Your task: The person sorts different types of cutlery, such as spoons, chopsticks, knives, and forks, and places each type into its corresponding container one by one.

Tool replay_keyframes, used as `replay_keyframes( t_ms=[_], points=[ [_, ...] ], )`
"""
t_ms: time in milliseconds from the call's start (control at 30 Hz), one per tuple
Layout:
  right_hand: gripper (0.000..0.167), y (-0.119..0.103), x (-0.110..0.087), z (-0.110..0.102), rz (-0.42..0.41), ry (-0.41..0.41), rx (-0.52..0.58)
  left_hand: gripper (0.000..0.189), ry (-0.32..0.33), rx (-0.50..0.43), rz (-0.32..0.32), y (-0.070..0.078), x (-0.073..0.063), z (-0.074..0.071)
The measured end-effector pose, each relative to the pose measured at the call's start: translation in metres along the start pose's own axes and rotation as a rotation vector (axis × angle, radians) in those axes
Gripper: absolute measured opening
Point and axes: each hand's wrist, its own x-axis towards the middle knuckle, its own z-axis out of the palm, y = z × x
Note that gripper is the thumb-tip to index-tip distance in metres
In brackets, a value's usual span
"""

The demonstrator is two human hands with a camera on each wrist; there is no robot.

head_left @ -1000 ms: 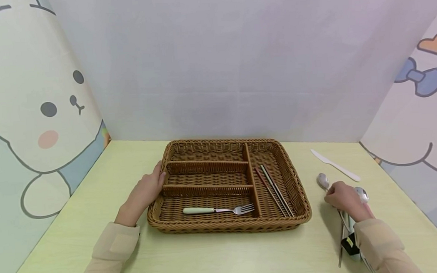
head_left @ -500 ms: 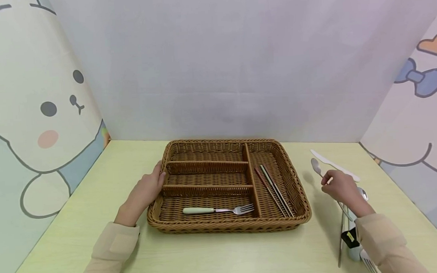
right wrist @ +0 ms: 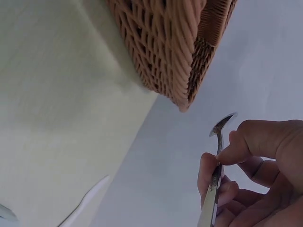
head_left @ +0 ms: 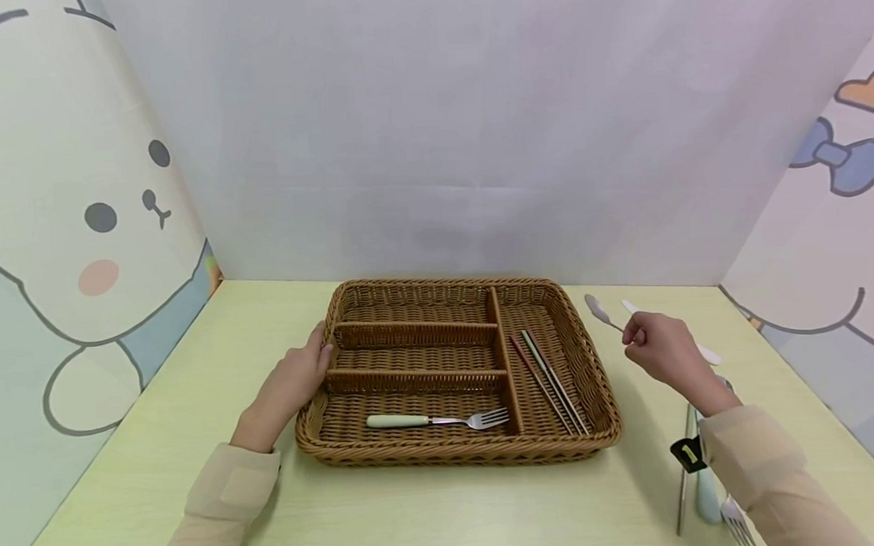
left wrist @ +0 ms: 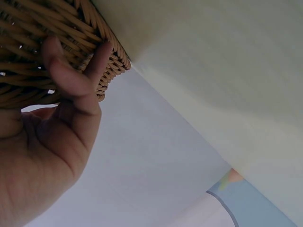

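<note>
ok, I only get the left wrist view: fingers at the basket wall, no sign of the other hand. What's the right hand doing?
Observer: Right hand is pinching a spoon, held up off the right side of the basket without touching it.

Operator: Copy. Can't see into the basket from here. Anything lying in it?

Observer: Yes, per the head view: a fork in the front compartment and chopsticks in the long right-hand compartment.
</note>
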Motion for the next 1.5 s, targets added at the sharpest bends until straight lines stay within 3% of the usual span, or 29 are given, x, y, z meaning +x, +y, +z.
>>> replay_keyframes(
  t_ms=[433,1033,1500],
  points=[
    [0.016,-0.044,0.031,0.006,-0.07,-0.043,-0.013,0.053,0.001,-0.006,-0.002,0.0,-0.001,0.001],
    [0.023,-0.086,0.069,0.039,-0.18,-0.126,-0.081,0.053,0.016,0.001,0.006,-0.002,0.001,0.003],
    [0.024,-0.117,0.089,0.066,-0.175,-0.223,-0.114,0.053,0.024,0.001,0.01,0.0,0.0,0.003]
  ],
)
